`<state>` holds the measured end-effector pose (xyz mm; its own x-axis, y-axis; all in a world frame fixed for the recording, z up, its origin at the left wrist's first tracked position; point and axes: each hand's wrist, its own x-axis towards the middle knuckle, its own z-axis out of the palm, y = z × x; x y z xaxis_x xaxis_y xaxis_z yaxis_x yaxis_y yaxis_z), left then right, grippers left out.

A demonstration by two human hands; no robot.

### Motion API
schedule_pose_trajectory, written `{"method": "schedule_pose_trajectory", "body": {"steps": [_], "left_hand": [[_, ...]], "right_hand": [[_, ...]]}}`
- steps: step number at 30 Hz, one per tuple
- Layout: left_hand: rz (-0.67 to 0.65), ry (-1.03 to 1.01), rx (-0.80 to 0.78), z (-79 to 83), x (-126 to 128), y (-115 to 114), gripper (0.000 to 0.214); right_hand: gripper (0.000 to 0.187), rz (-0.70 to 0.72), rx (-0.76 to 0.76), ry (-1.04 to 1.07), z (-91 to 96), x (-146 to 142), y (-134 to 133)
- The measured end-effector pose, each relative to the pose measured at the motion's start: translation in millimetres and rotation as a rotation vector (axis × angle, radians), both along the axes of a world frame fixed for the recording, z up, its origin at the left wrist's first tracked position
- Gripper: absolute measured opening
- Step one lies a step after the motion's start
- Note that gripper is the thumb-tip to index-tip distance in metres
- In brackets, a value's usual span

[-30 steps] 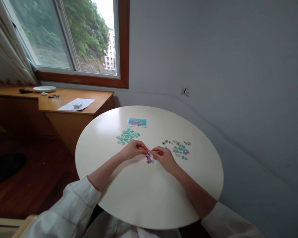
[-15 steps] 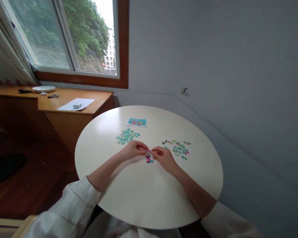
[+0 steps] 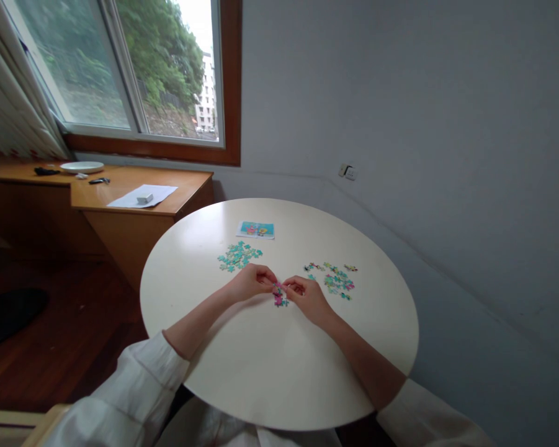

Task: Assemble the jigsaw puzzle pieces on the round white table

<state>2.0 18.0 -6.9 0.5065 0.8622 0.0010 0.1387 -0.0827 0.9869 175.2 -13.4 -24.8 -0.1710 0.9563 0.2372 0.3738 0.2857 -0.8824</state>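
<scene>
Pink puzzle pieces [image 3: 279, 287] held at fingertips of left hand [image 3: 250, 282] and right hand [image 3: 308, 296], both pinched on them, just above joined cluster [image 3: 280, 302] on cream table [image 3: 260, 372].

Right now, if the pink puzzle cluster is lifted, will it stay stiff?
Probably not: the pink puzzle cluster looks like a few thin joined pieces, so it may separate. It seems light and would likely slide on the glossy table.
</scene>
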Motion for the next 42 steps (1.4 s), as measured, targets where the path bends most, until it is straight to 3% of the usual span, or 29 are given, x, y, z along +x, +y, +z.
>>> {"method": "schedule_pose_trajectory", "body": {"steps": [11,23,42], "left_hand": [[0.003,0.047,0.063,4.7,0.9,-2.3,0.013],[0.007,0.351,0.352,6.3,-6.0,-0.5,0.017],[-0.142,0.446,0.424,6.1,-10.9,-0.9,0.022]], "right_hand": [[0.024,0.0,0.037,-0.051,-1.9,0.4,1.3],[0.019,0.002,0.045,-0.099,-1.6,2.2,1.6],[0.018,0.006,0.044,-0.102,-0.3,1.8,1.3]]}}
